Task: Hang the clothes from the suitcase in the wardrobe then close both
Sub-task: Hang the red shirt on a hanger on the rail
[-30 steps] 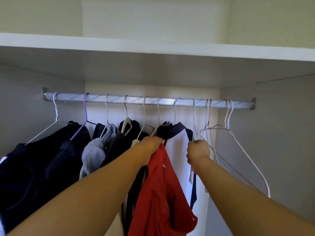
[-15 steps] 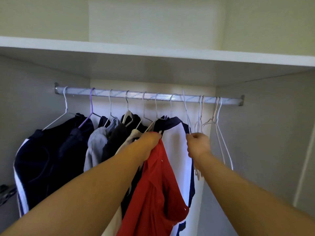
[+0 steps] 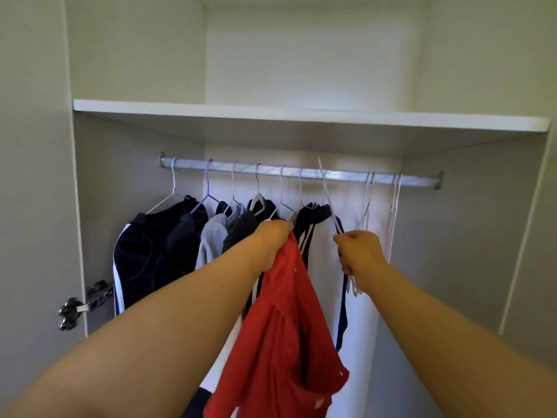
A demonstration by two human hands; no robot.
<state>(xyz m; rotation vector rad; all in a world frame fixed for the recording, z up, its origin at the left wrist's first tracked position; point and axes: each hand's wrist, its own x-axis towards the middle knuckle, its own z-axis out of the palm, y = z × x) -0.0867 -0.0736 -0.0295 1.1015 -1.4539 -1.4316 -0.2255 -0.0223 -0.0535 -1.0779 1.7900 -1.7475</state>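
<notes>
My left hand [image 3: 272,241] grips the top of a red garment [image 3: 283,336], which hangs down in front of the open wardrobe. My right hand [image 3: 358,251] holds a white wire hanger [image 3: 327,194] by its neck; the hook is tilted and stands just above the silver rail [image 3: 301,173]. Several dark, grey and white clothes [image 3: 168,245] hang on hangers along the left and middle of the rail. The suitcase is out of view.
A few empty white hangers [image 3: 394,212] hang at the right end of the rail. A white shelf [image 3: 301,116] runs above the rail. A metal door hinge [image 3: 81,306] shows on the left wall. The wardrobe's right side panel [image 3: 470,236] stands close by.
The view has drawn back from the wardrobe and tilted up. My right hand has lifted the white hanger so its hook has come up off the rail. My left hand keeps hold of the red garment.
</notes>
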